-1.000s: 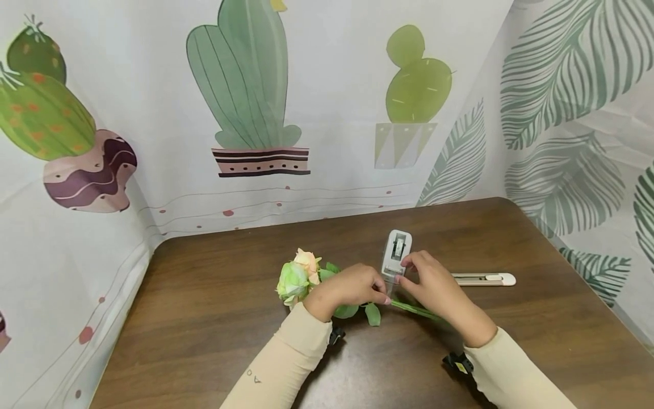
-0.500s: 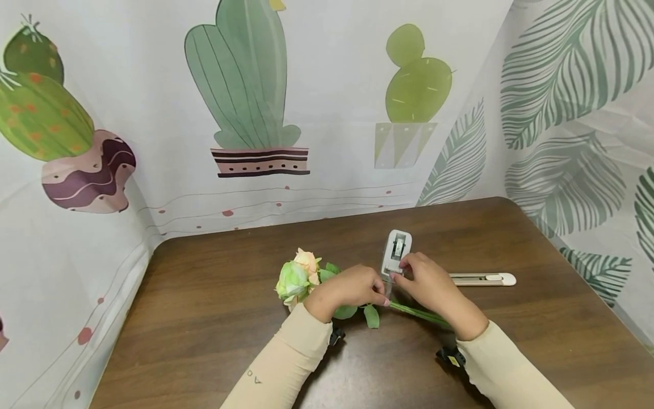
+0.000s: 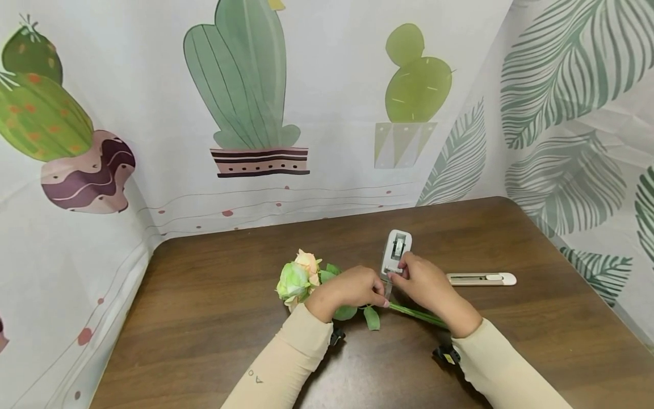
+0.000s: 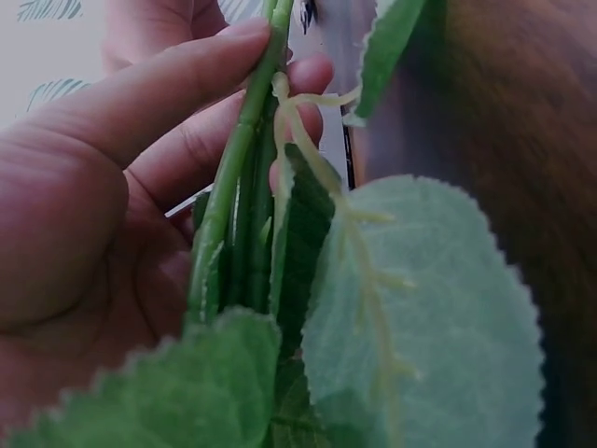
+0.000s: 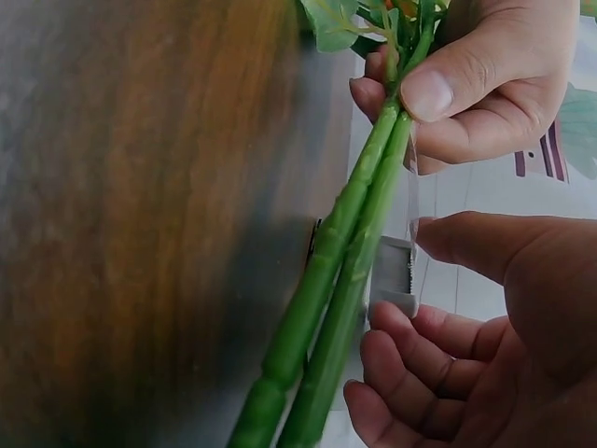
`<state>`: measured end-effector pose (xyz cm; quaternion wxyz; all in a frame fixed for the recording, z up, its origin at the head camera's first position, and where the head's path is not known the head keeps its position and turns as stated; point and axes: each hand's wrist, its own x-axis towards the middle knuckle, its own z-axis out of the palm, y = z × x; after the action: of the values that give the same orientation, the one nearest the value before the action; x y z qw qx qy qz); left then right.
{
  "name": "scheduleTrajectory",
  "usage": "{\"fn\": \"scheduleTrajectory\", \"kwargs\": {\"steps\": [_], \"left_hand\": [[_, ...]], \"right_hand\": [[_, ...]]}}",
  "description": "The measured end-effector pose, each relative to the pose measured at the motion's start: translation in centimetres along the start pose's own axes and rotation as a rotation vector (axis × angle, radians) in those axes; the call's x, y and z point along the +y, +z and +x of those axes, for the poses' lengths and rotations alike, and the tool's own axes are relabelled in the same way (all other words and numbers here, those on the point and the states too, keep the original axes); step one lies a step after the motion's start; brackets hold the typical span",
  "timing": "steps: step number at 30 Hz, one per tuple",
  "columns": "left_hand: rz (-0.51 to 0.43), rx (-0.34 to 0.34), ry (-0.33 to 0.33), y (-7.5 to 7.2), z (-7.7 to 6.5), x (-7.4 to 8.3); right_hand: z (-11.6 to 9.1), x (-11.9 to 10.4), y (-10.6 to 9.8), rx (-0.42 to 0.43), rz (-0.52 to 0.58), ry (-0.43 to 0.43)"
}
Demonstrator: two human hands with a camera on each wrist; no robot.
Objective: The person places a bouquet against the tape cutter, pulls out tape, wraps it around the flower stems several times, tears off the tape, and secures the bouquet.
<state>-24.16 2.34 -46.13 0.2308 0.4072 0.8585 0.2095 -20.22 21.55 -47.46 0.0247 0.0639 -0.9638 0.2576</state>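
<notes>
My left hand (image 3: 355, 291) pinches the green stems (image 5: 359, 224) of a bunch of artificial flowers (image 3: 293, 279) between thumb and fingers, just below the leaves (image 4: 420, 308). The pale green and peach blooms lie to the left of that hand. My right hand (image 3: 426, 287) has thumb and forefinger at the front end of a white tape dispenser (image 3: 399, 245), by its serrated cutter (image 5: 410, 275). A strip of clear tape (image 5: 413, 187) runs from the cutter to the stems at my left thumb. In the right wrist view the right thumb touches this strip beside the cutter.
A beige utility knife (image 3: 482, 279) lies on the brown wooden table (image 3: 214, 341), right of the right hand. The bare stem ends pass under the right wrist. Behind the table hangs a cloth (image 3: 337, 85) printed with cacti and leaves.
The right hand and forearm have shifted slightly left at the dispenser's front end, uncovering a little more of the utility knife. My left hand keeps its pinch on the stems, almost still.
</notes>
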Motion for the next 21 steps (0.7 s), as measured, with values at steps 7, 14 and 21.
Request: {"fn": "scheduleTrajectory", "kwargs": {"steps": [7,14,21], "left_hand": [[-0.016,0.003,-0.006,0.1,0.0,-0.1],[-0.034,0.002,-0.011,0.2,0.2,-0.3],[-0.041,0.013,-0.014,0.3,0.3,-0.4]], "right_hand": [[0.0,-0.4,0.2,-0.01,0.005,0.032],[0.4,-0.9,0.3,-0.064,0.011,0.092],[0.8,-1.4,0.1,-0.08,-0.048,0.124]]}}
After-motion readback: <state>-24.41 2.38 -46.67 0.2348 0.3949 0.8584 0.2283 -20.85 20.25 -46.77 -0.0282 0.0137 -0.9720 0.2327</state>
